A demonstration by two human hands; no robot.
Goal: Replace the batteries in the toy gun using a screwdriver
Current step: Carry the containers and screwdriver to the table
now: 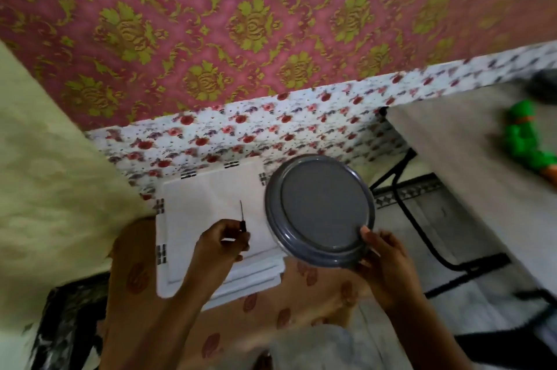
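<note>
Grey round lid [321, 210] in right hand [382, 255]; thin screwdriver [242, 217] in left hand [218, 244].

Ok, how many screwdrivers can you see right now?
1. The screwdriver is gripped in the left hand, tip pointing up, over the white box. The right hand holds a grey-lidded container, which may hide more.
</note>
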